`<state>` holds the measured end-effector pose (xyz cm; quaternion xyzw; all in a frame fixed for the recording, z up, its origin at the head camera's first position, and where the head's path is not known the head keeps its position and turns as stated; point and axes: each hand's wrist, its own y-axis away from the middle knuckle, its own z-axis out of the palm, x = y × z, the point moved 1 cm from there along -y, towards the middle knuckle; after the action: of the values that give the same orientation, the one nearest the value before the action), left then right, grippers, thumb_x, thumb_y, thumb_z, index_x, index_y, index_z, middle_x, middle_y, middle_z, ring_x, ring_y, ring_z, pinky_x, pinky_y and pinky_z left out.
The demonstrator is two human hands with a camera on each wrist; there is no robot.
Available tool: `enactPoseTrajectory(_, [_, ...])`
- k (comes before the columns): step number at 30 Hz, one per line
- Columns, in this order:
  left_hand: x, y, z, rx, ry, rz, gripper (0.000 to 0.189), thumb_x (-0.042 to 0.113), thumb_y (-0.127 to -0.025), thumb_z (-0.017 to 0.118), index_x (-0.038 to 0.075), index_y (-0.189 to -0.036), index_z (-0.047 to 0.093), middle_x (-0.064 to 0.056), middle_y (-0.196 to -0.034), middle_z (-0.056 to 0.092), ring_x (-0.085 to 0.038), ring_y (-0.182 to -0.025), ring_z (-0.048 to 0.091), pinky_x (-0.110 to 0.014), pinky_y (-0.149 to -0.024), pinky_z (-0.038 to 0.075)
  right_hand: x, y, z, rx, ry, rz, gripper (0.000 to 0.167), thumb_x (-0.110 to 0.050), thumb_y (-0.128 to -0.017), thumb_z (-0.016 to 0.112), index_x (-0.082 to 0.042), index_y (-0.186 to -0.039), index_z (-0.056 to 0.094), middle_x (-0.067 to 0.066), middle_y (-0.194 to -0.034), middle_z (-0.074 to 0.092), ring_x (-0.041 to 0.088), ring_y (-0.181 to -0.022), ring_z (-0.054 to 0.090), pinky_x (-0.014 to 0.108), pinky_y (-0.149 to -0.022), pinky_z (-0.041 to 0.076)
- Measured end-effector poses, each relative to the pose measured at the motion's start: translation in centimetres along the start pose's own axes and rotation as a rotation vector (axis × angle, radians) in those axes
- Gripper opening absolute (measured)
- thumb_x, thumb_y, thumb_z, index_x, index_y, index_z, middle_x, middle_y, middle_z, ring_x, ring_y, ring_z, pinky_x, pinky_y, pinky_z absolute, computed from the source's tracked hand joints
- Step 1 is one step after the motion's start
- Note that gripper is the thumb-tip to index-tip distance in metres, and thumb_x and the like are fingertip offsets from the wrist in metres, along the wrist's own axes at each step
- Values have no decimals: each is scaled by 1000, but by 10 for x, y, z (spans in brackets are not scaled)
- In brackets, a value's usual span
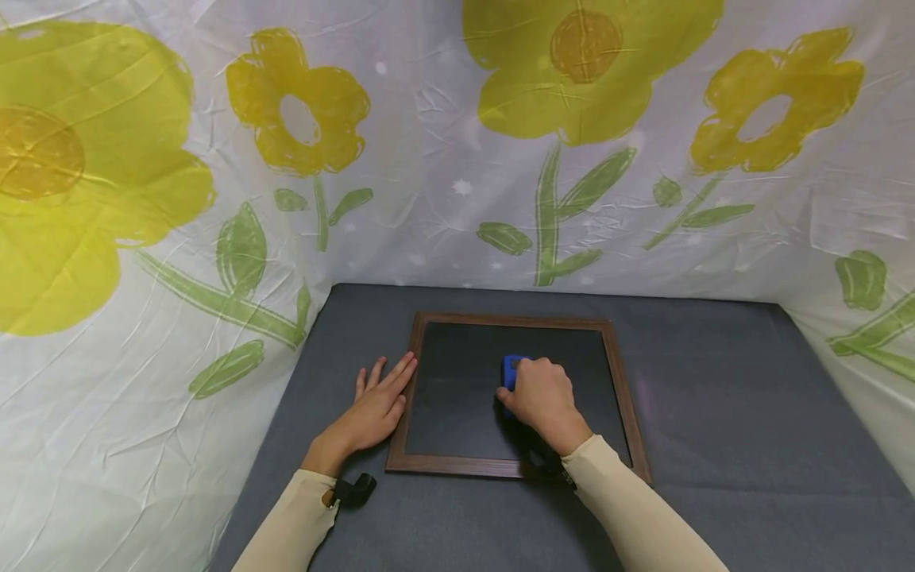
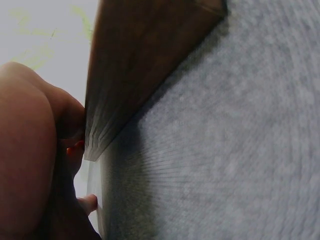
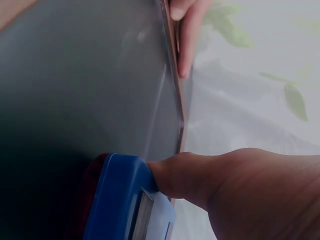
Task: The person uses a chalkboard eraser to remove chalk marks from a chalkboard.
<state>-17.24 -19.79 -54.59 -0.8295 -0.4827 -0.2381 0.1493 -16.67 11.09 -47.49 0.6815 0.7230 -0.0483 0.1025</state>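
Note:
A small blackboard (image 1: 457, 389) in a brown wooden frame (image 1: 515, 320) lies flat on the dark grey table. My right hand (image 1: 546, 397) grips a blue board eraser (image 1: 510, 369) over the right-middle part of the board. In the right wrist view the thumb presses the side of the blue eraser (image 3: 117, 195), whose dark red pad faces the board surface. Faint pale streaks (image 3: 155, 115) show on the board there. My left hand (image 1: 372, 409) rests with extended fingers against the left side of the frame, fingertips touching the wood.
The grey cloth-covered table (image 1: 729, 413) extends around the board on all sides. A white curtain with yellow flowers (image 1: 429, 199) hangs behind and at both sides. A black wrist camera (image 1: 355, 490) is strapped to the left wrist.

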Motion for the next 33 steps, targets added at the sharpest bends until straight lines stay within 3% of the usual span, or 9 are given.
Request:
enactPoseTrajectory(6, [0, 0, 0, -6, -2, -3, 66, 13, -115, 48, 9, -176, 23, -8, -185, 16, -57, -167, 5, -82, -124, -5, -19, -3, 6, 4, 21, -32, 57, -50, -93, 85, 3, -113, 80, 20, -92, 77, 32, -69, 74, 45, -58, 63])
enactPoseTrajectory(15, [-1, 0, -1, -4, -7, -4, 66, 13, -115, 48, 9, -176, 24, -7, -185, 17, -58, -167, 6, -82, -124, -4, -44, -6, 11, 12, 20, -49, 57, -52, -93, 85, 2, -109, 81, 19, -92, 77, 33, -70, 75, 46, -58, 64])
enactPoseTrajectory(25, [-1, -2, 0, -5, -11, -8, 66, 13, -114, 48, 10, -176, 25, -7, -185, 17, -58, -166, 6, -83, -124, -3, -70, -9, 15, -2, 21, -91, 56, -53, -94, 84, 0, -113, 83, 19, -100, 80, 36, -82, 79, 48, -68, 67])
enactPoseTrajectory(33, [0, -2, -1, -6, -9, -15, 65, 13, -114, 48, 10, -175, 26, -7, -185, 18, -58, -166, 7, -83, -123, -3, -87, -11, 15, -11, 24, -115, 56, -53, -93, 84, -1, -114, 83, 18, -100, 81, 36, -82, 79, 47, -68, 67])
